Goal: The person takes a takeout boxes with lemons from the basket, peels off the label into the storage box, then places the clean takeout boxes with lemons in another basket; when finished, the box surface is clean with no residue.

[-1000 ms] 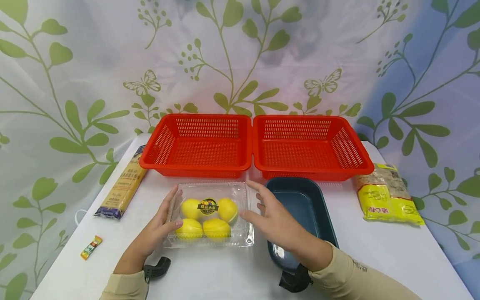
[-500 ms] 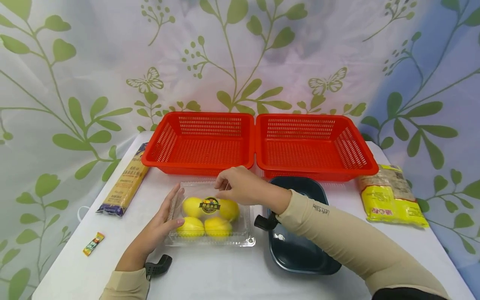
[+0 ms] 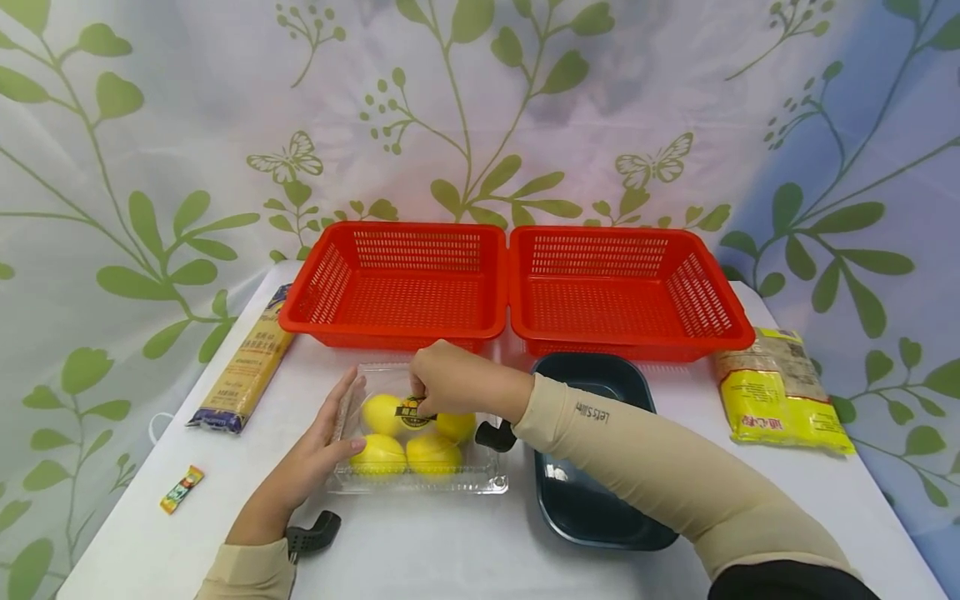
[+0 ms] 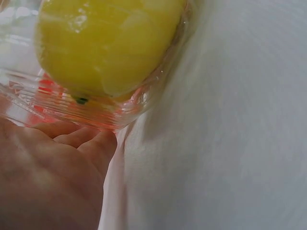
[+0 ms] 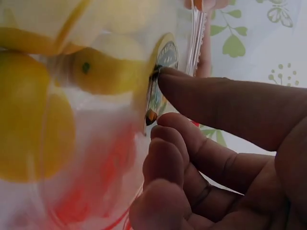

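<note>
- The box (image 3: 468,482) lies flat near the middle of the desk (image 3: 427,550), left of the dish (image 3: 600,508) and near side of the baskets (image 3: 420,308), its lid down over four yellow fruit (image 3: 435,456).
- The left hand (image 3: 303,462) is spread along the box's left side, fingers nearly straight and touching the wall, thumb lying over the near left part; it braces rather than grips.
- The right hand (image 3: 468,375) is curled above the lid, thumb and forefinger at the label (image 3: 412,412) (whether they pinch its edge, I cannot tell).
- The walls look thin and glossy, so probably light, slick and bendy; a hard squeeze could dent them.
- The fruit should make up most of the weight, and could roll if the box tips.
- For lifting, the ribbed left and right sides, low down with both hands, seem the safest hold.
- The label is thin and likely stuck on; it would make a poor handle for lifting.
</note>
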Demonstrator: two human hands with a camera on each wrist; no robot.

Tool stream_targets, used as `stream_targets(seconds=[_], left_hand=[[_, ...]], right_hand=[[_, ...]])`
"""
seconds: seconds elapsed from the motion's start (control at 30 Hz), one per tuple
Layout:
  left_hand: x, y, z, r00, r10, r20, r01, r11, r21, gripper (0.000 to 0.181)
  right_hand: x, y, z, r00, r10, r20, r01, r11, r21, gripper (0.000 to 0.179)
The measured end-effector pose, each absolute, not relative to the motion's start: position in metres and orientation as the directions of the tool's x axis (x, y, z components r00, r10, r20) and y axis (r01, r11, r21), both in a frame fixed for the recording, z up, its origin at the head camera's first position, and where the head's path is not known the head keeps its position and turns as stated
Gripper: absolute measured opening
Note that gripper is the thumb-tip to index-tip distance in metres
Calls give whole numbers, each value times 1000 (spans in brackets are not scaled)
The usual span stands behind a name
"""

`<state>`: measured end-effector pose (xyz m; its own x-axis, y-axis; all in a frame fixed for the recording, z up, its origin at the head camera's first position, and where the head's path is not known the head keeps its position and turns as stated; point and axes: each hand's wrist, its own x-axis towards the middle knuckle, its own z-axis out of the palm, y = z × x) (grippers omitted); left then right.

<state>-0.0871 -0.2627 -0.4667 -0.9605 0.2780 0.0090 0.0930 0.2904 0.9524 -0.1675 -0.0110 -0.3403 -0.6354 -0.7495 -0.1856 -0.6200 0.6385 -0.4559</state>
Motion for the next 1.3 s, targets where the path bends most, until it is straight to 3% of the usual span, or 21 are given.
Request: stream_targets(seconds=[0.73, 1.3], left_hand=[[-85, -263, -467, -960, 281, 15, 103, 299, 949, 92], [-84, -261, -463, -960, 282, 9, 98, 301, 948, 92]], right_hand=[[-166, -10, -344, -722, -663, -196, -523, 709, -472, 17], [-164, -13, -346, -749, -639, -175, -506, 723, -470, 8]])
